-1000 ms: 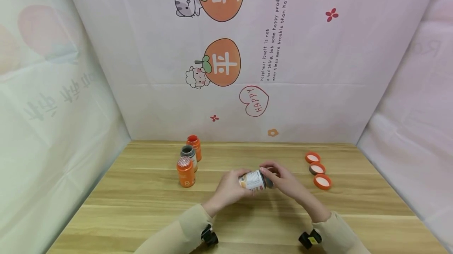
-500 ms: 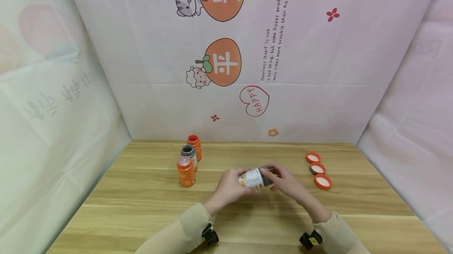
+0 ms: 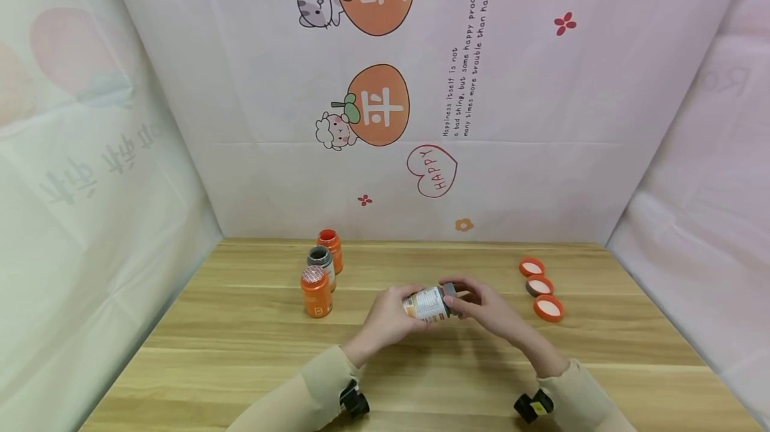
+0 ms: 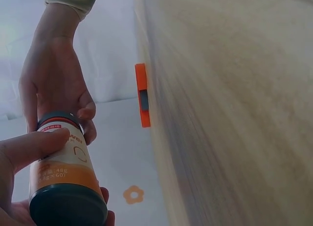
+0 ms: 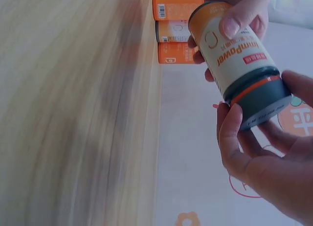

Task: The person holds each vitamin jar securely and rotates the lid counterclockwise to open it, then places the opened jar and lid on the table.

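Note:
A white pill bottle (image 3: pixel 430 305) with an orange band is tilted above the table in front of me. My left hand (image 3: pixel 390 318) grips its body, and in the right wrist view the thumb lies across the label. At the bottle's right end sits a dark grey screw cap (image 5: pixel 260 101), an orange ring showing at its edge. My right hand (image 3: pixel 490 311) holds this cap, fingertips and thumb spread around its sides. In the left wrist view the bottle's dark base (image 4: pixel 68 206) faces the camera.
Three lidless bottles stand at the left: a front orange bottle (image 3: pixel 316 295) with a patterned seal over its mouth, a grey-necked bottle (image 3: pixel 321 259), and a rear orange bottle (image 3: pixel 329 245). At the right lie three caps, including a front orange cap (image 3: pixel 549 309), white insides up. Cloth walls (image 3: pixel 511 184) enclose the wooden table (image 3: pixel 240 365).
The cap has come up in line with the bottle's neck from a lower, tilted position. My right fingers have shifted their hold around it. My left hand has barely moved.

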`<state>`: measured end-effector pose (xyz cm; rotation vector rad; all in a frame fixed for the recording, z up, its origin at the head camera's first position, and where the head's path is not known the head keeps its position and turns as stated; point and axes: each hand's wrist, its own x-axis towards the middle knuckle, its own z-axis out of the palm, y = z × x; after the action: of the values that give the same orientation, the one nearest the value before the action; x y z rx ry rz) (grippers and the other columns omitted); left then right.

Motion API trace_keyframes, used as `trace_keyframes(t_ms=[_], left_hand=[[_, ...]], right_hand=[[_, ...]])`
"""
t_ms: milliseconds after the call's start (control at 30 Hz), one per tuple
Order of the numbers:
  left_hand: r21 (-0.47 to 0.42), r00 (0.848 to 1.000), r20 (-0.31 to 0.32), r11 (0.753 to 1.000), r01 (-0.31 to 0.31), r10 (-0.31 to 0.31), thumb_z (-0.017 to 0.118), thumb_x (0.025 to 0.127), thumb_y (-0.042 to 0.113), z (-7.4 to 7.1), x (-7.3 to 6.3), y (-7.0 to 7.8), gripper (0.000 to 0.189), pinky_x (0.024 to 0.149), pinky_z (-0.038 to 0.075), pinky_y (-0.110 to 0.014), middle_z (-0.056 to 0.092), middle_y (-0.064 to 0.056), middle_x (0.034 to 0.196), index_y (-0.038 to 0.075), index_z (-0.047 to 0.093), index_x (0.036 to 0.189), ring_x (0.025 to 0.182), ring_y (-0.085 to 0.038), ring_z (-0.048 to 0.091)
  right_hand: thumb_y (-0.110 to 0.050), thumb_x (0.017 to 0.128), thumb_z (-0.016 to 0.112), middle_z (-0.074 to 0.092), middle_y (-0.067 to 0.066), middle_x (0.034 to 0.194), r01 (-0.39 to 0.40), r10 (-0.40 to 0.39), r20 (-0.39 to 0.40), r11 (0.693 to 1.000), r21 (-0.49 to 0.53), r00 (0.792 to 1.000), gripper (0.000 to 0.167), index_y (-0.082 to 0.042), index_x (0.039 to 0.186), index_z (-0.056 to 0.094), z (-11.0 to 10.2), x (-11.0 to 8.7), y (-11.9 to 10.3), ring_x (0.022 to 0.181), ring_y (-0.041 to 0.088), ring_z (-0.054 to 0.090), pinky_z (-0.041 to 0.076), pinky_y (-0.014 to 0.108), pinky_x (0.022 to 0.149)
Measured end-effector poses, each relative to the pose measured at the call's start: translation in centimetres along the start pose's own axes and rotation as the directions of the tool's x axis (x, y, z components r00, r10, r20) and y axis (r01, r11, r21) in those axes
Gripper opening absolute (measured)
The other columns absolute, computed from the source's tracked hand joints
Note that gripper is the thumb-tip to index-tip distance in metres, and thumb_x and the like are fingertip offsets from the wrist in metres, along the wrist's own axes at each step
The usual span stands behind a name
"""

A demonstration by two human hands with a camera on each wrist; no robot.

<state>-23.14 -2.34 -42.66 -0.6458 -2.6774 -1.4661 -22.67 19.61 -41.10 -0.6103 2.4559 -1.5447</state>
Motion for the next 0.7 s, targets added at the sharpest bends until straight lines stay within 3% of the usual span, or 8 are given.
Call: trace_keyframes(t_ms=[300,433,567,700], left_hand=[[-0.025,1.0,0.019,1.0,0.006,-0.005,0.087,0.06,0.017,-0.19,-0.19,-0.03,0.062,0.065,0.048,-0.022,0.068,-0.004,0.106,0.011,0.065,0.118,0.077,-0.008,0.057],[-0.032,1.0,0.023,0.999,0.006,-0.005,0.088,0.06,0.015,-0.24,-0.24,-0.16,0.061,0.065,0.048,-0.022,0.068,-0.004,0.105,0.011,0.066,0.117,0.077,-0.008,0.057],[-0.042,0.999,0.031,0.999,0.012,-0.01,0.087,0.06,0.013,-0.23,-0.29,-0.3,0.061,0.065,0.048,-0.022,0.068,-0.004,0.105,0.012,0.066,0.118,0.077,-0.008,0.057],[-0.049,0.999,0.034,0.999,0.016,-0.014,0.087,0.06,0.013,-0.21,-0.29,-0.39,0.062,0.066,0.048,-0.022,0.068,-0.005,0.105,0.012,0.065,0.119,0.077,-0.009,0.057]], right_hand=[[-0.024,0.091,0.064,0.053,0.012,0.129,0.113,-0.112,0.046,0.993,-0.022,0.993,0.044,-0.016,0.132,0.05,-0.54,-0.26,0.2,0.113,0.035,0.052,0.052,0.031,0.082],[-0.022,0.087,0.068,0.053,0.008,0.129,0.147,-0.145,0.067,0.989,-0.025,0.987,0.049,-0.015,0.132,0.05,-0.73,-0.48,0.09,0.117,0.036,0.05,0.051,0.034,0.084],[-0.019,0.086,0.07,0.053,0.006,0.13,0.185,-0.181,0.086,0.982,-0.036,0.98,0.05,-0.015,0.131,0.05,-0.85,-0.47,0.1,0.118,0.03,0.052,0.05,0.038,0.088],[-0.014,0.084,0.071,0.053,0.005,0.131,0.225,-0.221,0.096,0.974,-0.031,0.97,0.05,-0.014,0.13,0.051,-0.88,-0.34,0.33,0.119,0.019,0.052,0.047,0.034,0.095]])
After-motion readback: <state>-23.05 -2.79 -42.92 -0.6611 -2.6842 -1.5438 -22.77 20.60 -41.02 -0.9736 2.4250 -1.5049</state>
